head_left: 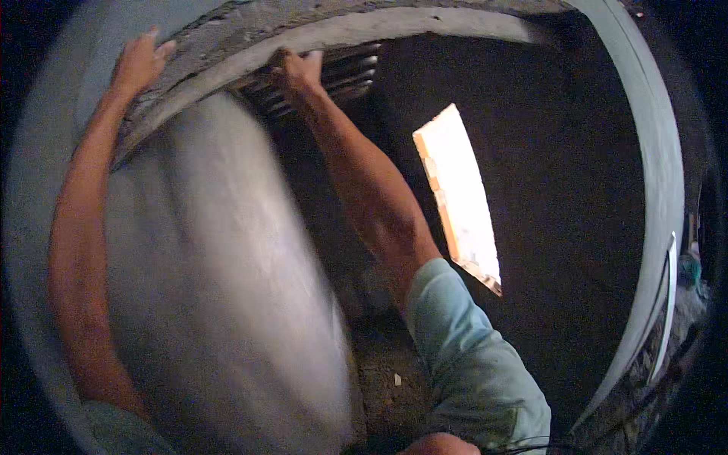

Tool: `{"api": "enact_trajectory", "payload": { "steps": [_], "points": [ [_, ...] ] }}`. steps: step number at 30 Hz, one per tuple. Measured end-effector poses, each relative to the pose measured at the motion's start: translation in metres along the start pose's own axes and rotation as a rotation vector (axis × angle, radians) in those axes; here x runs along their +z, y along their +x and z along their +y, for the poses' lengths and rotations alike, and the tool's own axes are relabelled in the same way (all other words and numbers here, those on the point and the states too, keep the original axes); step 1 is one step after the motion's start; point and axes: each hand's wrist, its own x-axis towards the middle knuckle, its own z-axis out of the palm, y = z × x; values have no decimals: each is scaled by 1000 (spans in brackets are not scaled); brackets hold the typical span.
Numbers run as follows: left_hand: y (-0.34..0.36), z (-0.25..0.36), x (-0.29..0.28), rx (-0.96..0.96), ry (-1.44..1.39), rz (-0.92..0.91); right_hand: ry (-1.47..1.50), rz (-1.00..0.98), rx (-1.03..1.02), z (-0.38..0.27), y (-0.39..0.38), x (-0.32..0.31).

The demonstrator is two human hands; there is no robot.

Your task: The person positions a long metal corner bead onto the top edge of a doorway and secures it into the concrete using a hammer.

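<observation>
Grey, rough-faced masonry is forming an overhead band [220, 42] that is curving across the top of the view, with a smoother pale strip [379, 25] running along its lower edge. The left hand [139, 64] is resting near the band's left end, fingers extending and thumb standing apart; firm contact is not showing clearly, and nothing is visibly sitting in the grip. The right hand [299, 74] is resting at the strip's lower edge, left of its middle, fingers curling; cannot tell whether they are clamping on the edge, as blur and shadow are hiding the tips. Slats [356, 80] are lying behind and just right of that hand. Handling, judging by look only: the band is appearing heavy, stiff and fixed, its coarse face probably giving good friction while possibly shedding grit; the strip is seeming less grippy and perhaps liable to chipping along its corner. Likely best hold: the strip's lower edge, fingers hooking beneath and thumb pressing on the front, clear of its shadowed right end. Below the band's left end a pale grey surface [227, 227] is showing, smeared by blur; farther right a bright opening [462, 193] is glowing. Brands, labels, writing: none are showing legibly.
</observation>
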Motion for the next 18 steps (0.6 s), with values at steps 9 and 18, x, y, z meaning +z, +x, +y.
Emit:
{"api": "enact_trajectory", "payload": {
  "steps": [9,18],
  "points": [
    [44,22,-18,-14,-6,-49,285,-125,32,-23,38,-21],
    [75,36,-36,8,-48,-77,55,58,-75,11,84,-25]
  ]
}}
